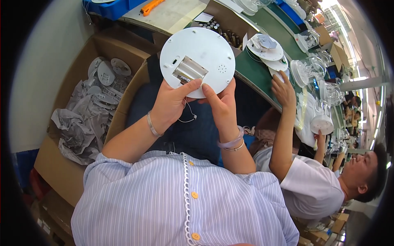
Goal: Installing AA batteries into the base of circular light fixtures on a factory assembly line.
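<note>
Between both hands I hold a round white plastic base [201, 49], its underside with an open battery compartment turned up toward me. One battery [183, 78] lies in the compartment's near slot; the slot beside it shows bare. My left hand [174, 98] grips the lower left edge, its thumb at the compartment near the battery. On the lower right edge is my right hand [221, 100], thumb on the face close to the left thumb. The other fingers of both hands are hidden behind the base. A thin white wire with a small plug [194, 117] dangles below it.
A carton of batteries [232, 37] stands on the bench beyond the base. At left, a large cardboard box [53, 164] holds white discs and crumpled paper. An orange cutter [152, 7] lies at the back. On the right, a co-worker's hand [283, 90] touches stacked white bases [266, 47].
</note>
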Tool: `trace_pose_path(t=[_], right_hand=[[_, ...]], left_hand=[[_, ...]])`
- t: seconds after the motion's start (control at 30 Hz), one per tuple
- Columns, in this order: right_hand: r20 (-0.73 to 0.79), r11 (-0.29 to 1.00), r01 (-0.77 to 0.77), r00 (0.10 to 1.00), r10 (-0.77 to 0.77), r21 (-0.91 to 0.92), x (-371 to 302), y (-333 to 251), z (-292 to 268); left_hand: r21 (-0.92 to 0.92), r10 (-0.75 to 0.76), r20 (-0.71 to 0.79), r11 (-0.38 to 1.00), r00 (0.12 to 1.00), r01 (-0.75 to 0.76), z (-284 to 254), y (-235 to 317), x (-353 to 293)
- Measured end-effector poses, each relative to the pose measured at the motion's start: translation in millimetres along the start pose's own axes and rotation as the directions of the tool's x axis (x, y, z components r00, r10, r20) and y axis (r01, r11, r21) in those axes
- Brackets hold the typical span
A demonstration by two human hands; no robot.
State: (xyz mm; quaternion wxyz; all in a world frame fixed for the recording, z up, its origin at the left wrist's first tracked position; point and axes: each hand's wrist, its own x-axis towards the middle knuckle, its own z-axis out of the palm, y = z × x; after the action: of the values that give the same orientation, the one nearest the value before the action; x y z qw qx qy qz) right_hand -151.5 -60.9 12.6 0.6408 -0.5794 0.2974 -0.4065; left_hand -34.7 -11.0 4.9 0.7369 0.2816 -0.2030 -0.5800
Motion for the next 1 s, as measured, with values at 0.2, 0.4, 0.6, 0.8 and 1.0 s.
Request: trace_pose_path(t=[0.2,0.4,0.6,0.8,1.0], right_hand=[[0.002,1.0,-0.013,1.0,0.013,-0.015,-4,0,4],[-0.053,1.0,-0.005,0.999,0.005,-0.003,-10,0,12],[-0.071,0.999,0.012,0.997,-0.01,0.031,-4,0,16],[-0.048,0.999,-0.014,0.999,0.017,0.047,4,0,13],[-0.044,0.986,-0.114,0.992,0.12,0.119,2,0,9]], left_hand=[[-0.032,0.002,-0.065,0.999,0.998,-0.004,-1,0,-1],[0.081,0.074,-0.036,0.994,0.997,-0.071,-5,-3,-2],[0.028,0.032,0.006,0.999,0.999,-0.032,-8,-1,2],[0.06,0.05,-0.018,0.997,0.999,-0.049,-9,-8,-1],[0.041,0.065,-0.052,0.997,0.997,-0.063,-10,-10,-3]])
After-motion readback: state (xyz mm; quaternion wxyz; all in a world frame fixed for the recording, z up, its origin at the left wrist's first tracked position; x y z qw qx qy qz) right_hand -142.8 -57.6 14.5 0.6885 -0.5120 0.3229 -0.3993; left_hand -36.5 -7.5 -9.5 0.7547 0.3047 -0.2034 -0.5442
